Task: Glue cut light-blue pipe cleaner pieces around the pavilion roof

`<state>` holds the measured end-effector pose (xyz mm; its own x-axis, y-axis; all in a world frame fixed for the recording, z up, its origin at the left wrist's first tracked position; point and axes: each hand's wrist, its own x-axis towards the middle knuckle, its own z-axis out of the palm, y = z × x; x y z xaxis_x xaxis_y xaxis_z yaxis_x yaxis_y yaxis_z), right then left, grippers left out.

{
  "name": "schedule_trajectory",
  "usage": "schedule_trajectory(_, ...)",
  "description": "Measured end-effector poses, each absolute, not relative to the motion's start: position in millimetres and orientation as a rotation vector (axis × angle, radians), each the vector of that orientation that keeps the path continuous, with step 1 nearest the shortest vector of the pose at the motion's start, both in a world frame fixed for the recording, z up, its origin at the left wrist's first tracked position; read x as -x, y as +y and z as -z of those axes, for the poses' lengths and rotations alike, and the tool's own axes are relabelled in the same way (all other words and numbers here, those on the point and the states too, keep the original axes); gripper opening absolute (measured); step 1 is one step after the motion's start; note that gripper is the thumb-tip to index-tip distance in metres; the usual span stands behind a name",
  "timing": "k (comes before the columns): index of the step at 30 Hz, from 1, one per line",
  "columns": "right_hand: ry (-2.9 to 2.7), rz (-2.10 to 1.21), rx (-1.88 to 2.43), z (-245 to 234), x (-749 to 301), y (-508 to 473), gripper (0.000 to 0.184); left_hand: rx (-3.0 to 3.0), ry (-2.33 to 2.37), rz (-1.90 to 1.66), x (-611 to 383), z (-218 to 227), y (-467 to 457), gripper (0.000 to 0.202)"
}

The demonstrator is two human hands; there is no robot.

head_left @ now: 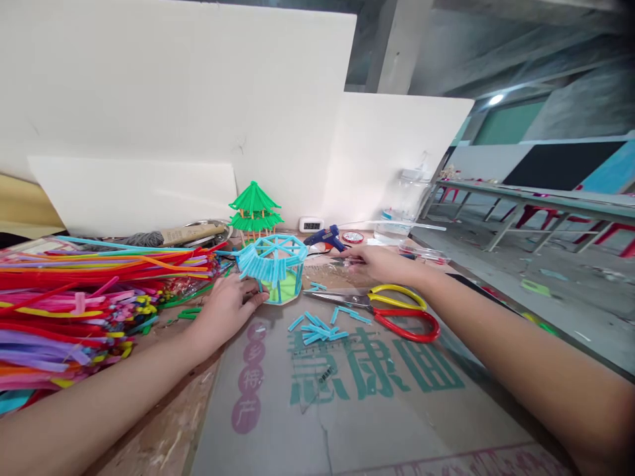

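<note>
A small blue pavilion model (276, 268), built from cut straws with a green base, stands on a sheet of cardboard (377, 410). My left hand (229, 307) rests against its left side and base, fingers curled round the base edge. My right hand (373, 262) reaches out to the right of the model, fingers pinched on something small I cannot make out, just in front of a blue glue gun (325, 237). Short blue straw pieces (317, 328) lie scattered in front of the model. Scissors (391, 311) with yellow and red handles lie under my right wrist.
A big heap of coloured pipe cleaners and straws (74, 297) fills the left. A finished green pavilion (254, 211) stands behind, with a small digital clock (311, 225), a red tape roll (352, 237) and white boards (173, 99). Benches and red stools (536, 205) stand far right.
</note>
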<state>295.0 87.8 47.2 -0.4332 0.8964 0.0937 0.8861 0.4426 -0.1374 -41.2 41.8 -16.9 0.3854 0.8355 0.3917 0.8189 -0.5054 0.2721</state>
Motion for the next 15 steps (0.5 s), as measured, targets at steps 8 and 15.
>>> schedule_trajectory(8, -2.452, 0.024, 1.542, -53.8, -281.6, 82.0, 0.026, -2.596, 1.549, -0.801, 42.1, 21.2, 44.3, 0.030)
schedule_trajectory(15, -2.427, 0.230, 1.478, -57.7, -272.7, 74.3, 0.023, -2.606, 1.553, -0.800, 41.7, 21.0, 44.2, 0.030)
